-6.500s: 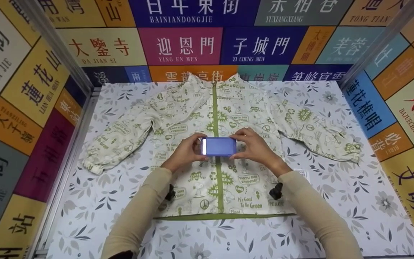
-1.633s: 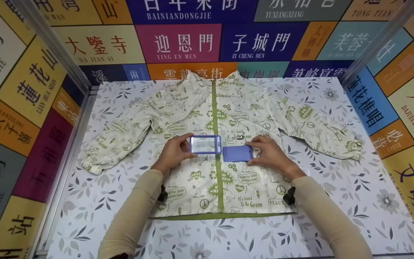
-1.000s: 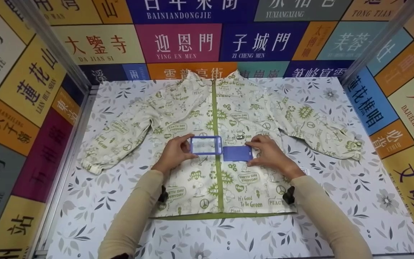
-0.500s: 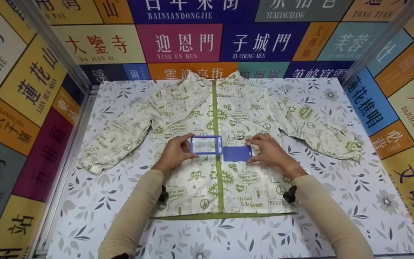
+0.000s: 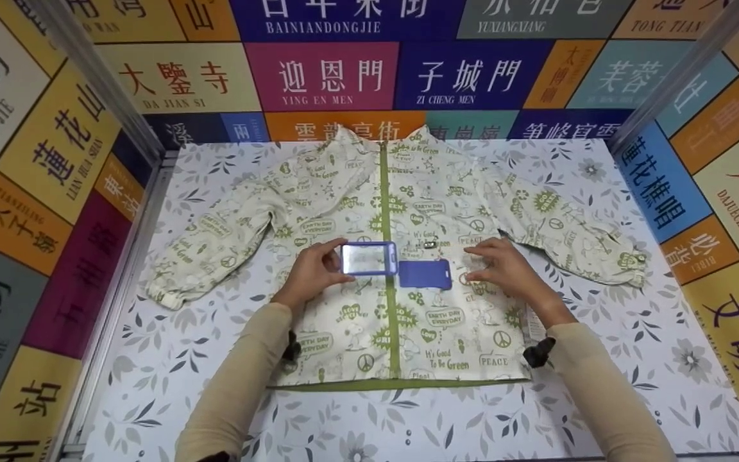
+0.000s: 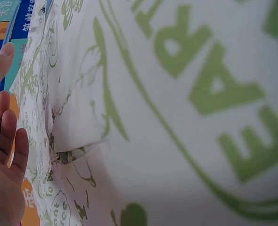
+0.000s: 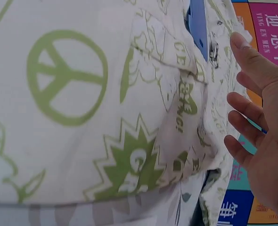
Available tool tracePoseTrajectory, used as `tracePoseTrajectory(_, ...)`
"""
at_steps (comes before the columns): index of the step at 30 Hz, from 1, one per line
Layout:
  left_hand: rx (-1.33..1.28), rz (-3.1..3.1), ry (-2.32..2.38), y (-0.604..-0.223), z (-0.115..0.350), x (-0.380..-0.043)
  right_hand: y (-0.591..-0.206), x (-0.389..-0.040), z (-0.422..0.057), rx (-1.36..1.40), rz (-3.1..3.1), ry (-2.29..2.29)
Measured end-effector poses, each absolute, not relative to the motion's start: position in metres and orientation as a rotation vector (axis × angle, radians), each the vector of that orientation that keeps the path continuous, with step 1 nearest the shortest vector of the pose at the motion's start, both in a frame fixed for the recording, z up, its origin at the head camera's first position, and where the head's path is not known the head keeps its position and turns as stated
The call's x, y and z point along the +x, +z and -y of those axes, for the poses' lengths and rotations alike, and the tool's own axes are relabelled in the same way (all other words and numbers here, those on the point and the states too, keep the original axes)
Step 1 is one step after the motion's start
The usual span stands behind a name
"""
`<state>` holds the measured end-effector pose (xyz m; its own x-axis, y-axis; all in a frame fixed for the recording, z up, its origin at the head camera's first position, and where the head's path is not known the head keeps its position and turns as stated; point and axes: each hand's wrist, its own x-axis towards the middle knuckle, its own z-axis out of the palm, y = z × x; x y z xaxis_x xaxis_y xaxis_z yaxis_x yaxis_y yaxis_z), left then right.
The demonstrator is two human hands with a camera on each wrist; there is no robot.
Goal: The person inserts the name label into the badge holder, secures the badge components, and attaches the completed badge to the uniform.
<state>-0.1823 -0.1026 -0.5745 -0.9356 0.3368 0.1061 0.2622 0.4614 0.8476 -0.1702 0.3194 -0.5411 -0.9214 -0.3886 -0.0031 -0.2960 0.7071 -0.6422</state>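
right hand [image 5: 504, 264] just let go — fingers loose, well off blue panel [image 5: 424, 274], now flat on jacket [image 5: 356, 314]. left hand [image 5: 310, 269] at left end of clear-windowed frame [image 5: 368, 258] beside panel, seemingly released too, contact unclear. small metal piece [image 5: 430, 244] near panel — separating looks finished.

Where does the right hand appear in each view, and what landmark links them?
Head: the right hand is right of centre, apart from the flat blue piece.
Left wrist: not in it; only the left hand shows, at the left edge.
Right wrist: the right hand is along the right edge.
Landmark: the green-printed jacket, visible in all three.
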Motion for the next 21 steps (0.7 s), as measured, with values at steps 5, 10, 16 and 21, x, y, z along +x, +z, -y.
tracePoseTrajectory(5,0.528,-2.608,1.502,-0.574,0.102,-0.182,-0.537,-0.16,-0.348,-0.435,-2.765,-1.038)
tracePoseTrajectory(10,0.53,-2.609,1.469,-0.572,0.098,-0.182,-0.537,-0.148,-0.373,-0.354,-2.767,-1.052)
tracePoseTrajectory(16,0.535,-2.623,1.454,-0.573,0.095,-0.182,-0.542,-0.134,-0.398,-0.342,-2.825,-1.028)
tracePoseTrajectory(21,0.525,-2.626,1.456,-0.573,0.095,-0.181,-0.546,-0.123,-0.418,-0.304,-2.884,-0.962)
